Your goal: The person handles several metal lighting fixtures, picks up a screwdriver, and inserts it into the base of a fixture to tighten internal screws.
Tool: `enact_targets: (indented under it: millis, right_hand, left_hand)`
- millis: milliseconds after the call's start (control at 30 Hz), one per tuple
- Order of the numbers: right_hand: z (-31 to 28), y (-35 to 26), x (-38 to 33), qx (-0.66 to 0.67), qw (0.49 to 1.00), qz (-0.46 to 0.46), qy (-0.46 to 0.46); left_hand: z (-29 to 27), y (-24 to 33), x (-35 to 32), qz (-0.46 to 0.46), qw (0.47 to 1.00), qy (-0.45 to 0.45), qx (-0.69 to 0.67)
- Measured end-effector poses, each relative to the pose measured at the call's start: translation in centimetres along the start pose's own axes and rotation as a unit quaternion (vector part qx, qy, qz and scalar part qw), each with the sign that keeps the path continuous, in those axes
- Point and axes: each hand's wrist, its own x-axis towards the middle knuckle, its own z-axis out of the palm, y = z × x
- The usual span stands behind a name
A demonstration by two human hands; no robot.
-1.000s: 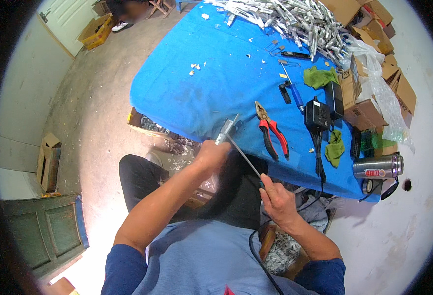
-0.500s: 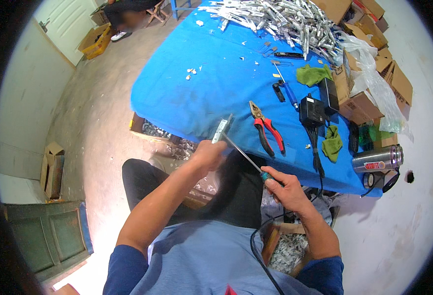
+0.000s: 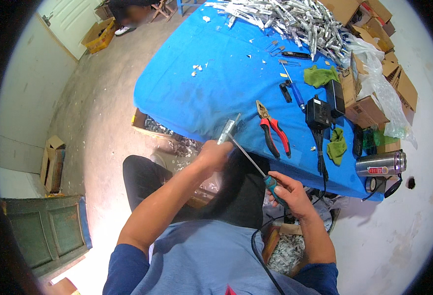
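Note:
My left hand (image 3: 214, 155) grips a short silvery metal bar (image 3: 228, 129) at the near edge of the blue-covered table (image 3: 216, 83). My right hand (image 3: 288, 189) holds a tool with a teal handle (image 3: 272, 184); its long thin shaft (image 3: 246, 155) runs up and left to the lower end of the bar. A black cable (image 3: 260, 255) trails down from near my right hand. Red-handled pliers (image 3: 273, 130) lie on the cloth just right of the bar.
A heap of silvery metal pieces (image 3: 295, 19) fills the table's far end. Black power adapters (image 3: 324, 105), green rags (image 3: 337, 145), a steel flask (image 3: 381, 164) and cardboard boxes (image 3: 374, 105) line the right side. Boxes of metal parts (image 3: 162, 130) sit on the floor. A seated person (image 3: 128, 12) is far off.
Both hands stay on the bar and the tool; my right hand has shifted slightly up and right along with the view.

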Motion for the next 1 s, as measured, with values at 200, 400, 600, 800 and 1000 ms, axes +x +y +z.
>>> enact_targets:
  millis: [200,400,600,800,1000]
  right_hand:
    - [0.8,-0.5,-0.9,-0.377,0.897,-0.216,0.085]
    - [0.2,-0.4,-0.4,-0.321,0.931,-0.16,0.062]
    - [-0.7,-1.7,0.8,0.026,0.997,0.078,0.005]
    - [-1.0,-1.2,0.5,-0.256,0.962,-0.075,0.063]
    - [-3.8,-1.6,-1.8,-0.257,0.951,-0.092,0.145]
  left_hand:
    - [0.4,0.3,-0.3,-0.003,1.0,0.003,-0.002]
    - [0.6,0.3,-0.7,-0.003,1.0,0.003,-0.003]
    - [0.5,0.7,-0.2,-0.007,1.0,-0.002,0.002]
    - [0.0,0.2,0.2,-0.013,1.0,-0.001,-0.005]
    - [-0.2,0.1,-0.4,-0.002,0.999,-0.004,-0.049]
